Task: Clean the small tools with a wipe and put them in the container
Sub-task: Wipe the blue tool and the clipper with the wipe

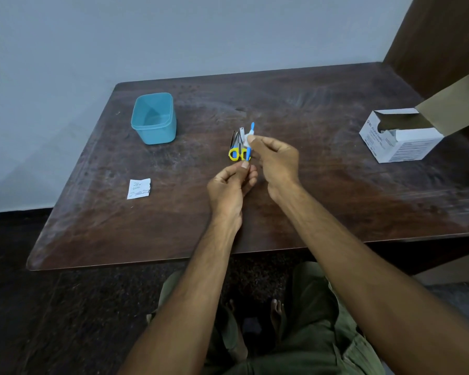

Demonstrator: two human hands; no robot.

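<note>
The left hand [232, 184] pinches the lower end of a slim blue tool [249, 147], holding it nearly upright above the tabletop [309, 185]. The right hand [275, 161] is closed on a small white wipe [247, 139] wrapped around the tool's upper shaft, just below its blue tip. Directly beyond both hands, yellow-handled scissors [234, 152] lie on the tabletop beside other small metal tools I cannot identify. The blue container [154, 118] sits well off to the left hand's far side, open and apparently empty. The tool looks light, stiff and narrow, probably slick once damp, so a firm pinch at its bare end seems wisest.
</note>
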